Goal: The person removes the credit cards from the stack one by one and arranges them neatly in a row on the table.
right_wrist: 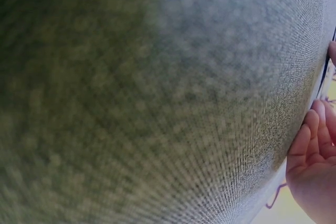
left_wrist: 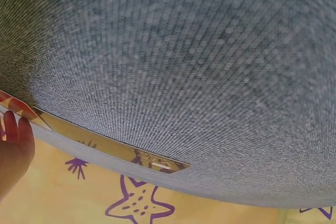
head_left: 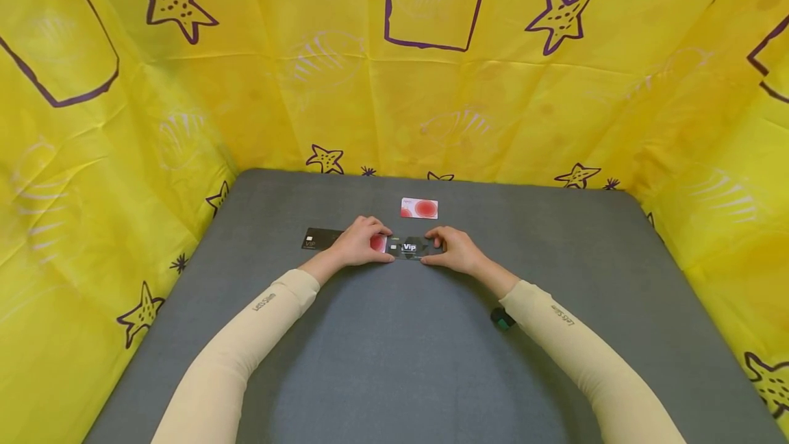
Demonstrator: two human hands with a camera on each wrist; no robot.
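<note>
A dark card printed "Vip" (head_left: 409, 247) lies on the grey table between the two hands. My left hand (head_left: 357, 241) holds its left end, thumb at the near edge and fingertips at the far edge. With thumb and fingers on opposite edges, my right hand (head_left: 457, 251) grips the right end. Under the left hand a red-and-white card (head_left: 379, 243) shows partly, against the Vip card's left end. Further left lies a black "VIP" card (head_left: 320, 238), its right part hidden by the left hand. In the left wrist view this black card (left_wrist: 115, 145) shines with yellow reflections.
A white card with red circles (head_left: 419, 208) lies beyond the hands, nearer the table's back edge. The grey cloth-covered table (head_left: 394, 362) is bounded by yellow patterned curtains (head_left: 394, 108) at the back and sides. A dark wrist device (head_left: 502, 319) hangs below the right sleeve.
</note>
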